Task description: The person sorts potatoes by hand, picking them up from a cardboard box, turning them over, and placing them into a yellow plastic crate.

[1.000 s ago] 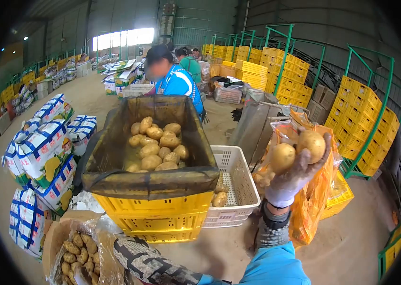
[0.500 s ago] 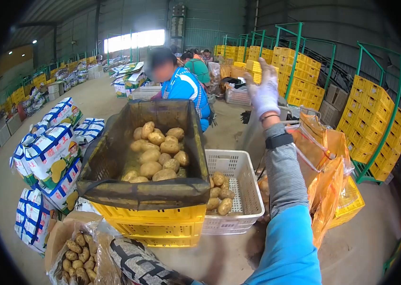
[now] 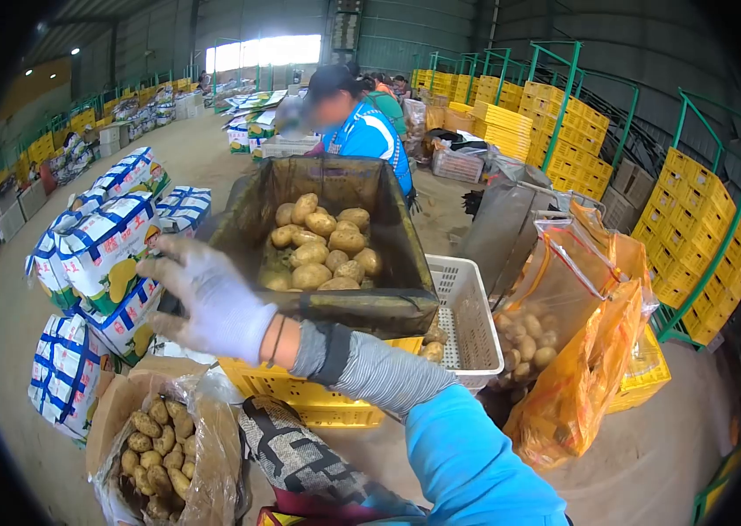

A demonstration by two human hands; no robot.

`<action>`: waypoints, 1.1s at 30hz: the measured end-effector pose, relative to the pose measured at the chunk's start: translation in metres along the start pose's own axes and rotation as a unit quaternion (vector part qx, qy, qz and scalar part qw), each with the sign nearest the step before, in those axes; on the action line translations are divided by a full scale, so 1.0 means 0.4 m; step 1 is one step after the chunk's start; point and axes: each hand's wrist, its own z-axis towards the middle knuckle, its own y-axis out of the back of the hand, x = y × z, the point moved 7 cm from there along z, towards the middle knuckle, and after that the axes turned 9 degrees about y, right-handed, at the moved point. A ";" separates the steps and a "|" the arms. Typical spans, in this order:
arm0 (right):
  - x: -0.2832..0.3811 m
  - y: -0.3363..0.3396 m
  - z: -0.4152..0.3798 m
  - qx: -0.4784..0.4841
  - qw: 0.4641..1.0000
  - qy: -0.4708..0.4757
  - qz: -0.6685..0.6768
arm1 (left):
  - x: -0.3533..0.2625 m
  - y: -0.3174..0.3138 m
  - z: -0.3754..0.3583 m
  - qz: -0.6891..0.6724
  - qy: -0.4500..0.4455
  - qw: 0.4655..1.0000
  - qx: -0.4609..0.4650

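My right hand point(image 3: 213, 302), in a white knitted glove with discoloured fingers, reaches leftward in front of the dark-lined crate point(image 3: 353, 307). Its fingers are spread, and no object shows in it. Potatoes point(image 3: 322, 250) lie loose inside that crate, which rests on a yellow crate point(image 3: 300, 394). Below and left of the hand, an open carton point(image 3: 112, 438) with a clear plastic liner holds more potatoes point(image 3: 158, 451). My left hand is out of view.
A white basket point(image 3: 471, 324) stands right of the lined crate, beside an orange plastic bag point(image 3: 577, 377) near bagged potatoes point(image 3: 528, 342). Printed bags point(image 3: 107, 254) are piled on the left. A co-worker point(image 3: 366, 131) is behind the crate. Yellow crates point(image 3: 691, 237) are stacked at right.
My right hand has swung from the upper right down and left, across the front of the lined crate. The view has shifted slightly, and the hand stays open.
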 end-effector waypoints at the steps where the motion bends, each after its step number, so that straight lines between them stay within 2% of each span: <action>1: 0.009 -0.064 -0.002 0.025 1.000 -0.006 0.014 | -0.001 -0.005 -0.001 -0.003 0.001 1.000 0.003; 3: 0.023 -0.205 -0.016 0.059 0.997 0.008 0.057 | -0.007 -0.002 0.003 -0.005 -0.001 1.000 0.006; 6: 0.020 -0.423 -0.056 0.117 0.985 -0.052 0.116 | -0.014 0.000 0.011 -0.021 -0.011 1.000 0.011; 9: 0.008 -0.617 -0.104 0.219 0.935 -0.173 0.219 | -0.030 0.015 0.024 -0.039 -0.029 0.999 0.010; 12: -0.021 -0.859 -0.195 0.229 0.906 -0.237 0.267 | -0.037 0.054 0.001 -0.067 -0.045 0.997 -0.008; 15: -0.017 -1.168 -0.378 0.208 0.853 -0.314 0.362 | -0.046 0.058 -0.031 -0.098 -0.039 0.994 -0.037; 16: 0.006 -1.258 -0.425 0.253 0.854 -0.314 0.329 | -0.053 0.050 -0.029 -0.105 -0.035 0.993 -0.043; 17: 0.045 -1.362 -0.504 0.351 0.816 -0.308 0.341 | -0.061 0.047 -0.016 -0.114 -0.035 0.992 -0.050; 18: 0.093 -1.369 -0.519 0.383 0.818 -0.292 0.316 | -0.065 0.047 -0.013 -0.111 -0.024 0.992 -0.058; 19: 0.144 -1.361 -0.522 0.474 0.780 -0.269 0.307 | -0.049 0.066 -0.018 -0.133 -0.016 0.988 -0.076; 22: 0.228 -1.457 -0.635 0.623 0.704 -0.188 0.285 | -0.026 0.096 -0.048 -0.236 0.037 0.965 -0.108; 24: 0.265 -1.484 -0.646 0.651 0.684 -0.156 0.291 | -0.037 0.102 -0.097 -0.228 0.048 0.960 -0.156; 25: 0.276 -1.502 -0.655 0.671 0.657 -0.175 0.296 | -0.041 0.103 -0.120 -0.209 0.042 0.965 -0.150; 27: 0.289 -1.502 -0.660 0.646 0.677 -0.193 0.297 | 0.002 0.122 -0.166 -0.189 0.037 0.967 -0.168; 29: 0.301 -1.516 -0.676 0.679 0.685 -0.104 0.242 | 0.036 0.143 -0.209 -0.197 0.029 0.964 -0.178; 30: 0.315 -1.494 -0.650 0.658 0.709 -0.072 0.242 | 0.048 0.147 -0.237 -0.196 0.030 0.962 -0.190; 32: 0.293 -1.526 -0.685 0.573 0.769 -0.082 0.271 | 0.051 0.149 -0.290 -0.153 -0.032 0.966 -0.207; 33: 0.302 -1.481 -0.632 0.572 0.778 -0.087 0.247 | 0.053 0.149 -0.308 -0.106 -0.028 0.973 -0.202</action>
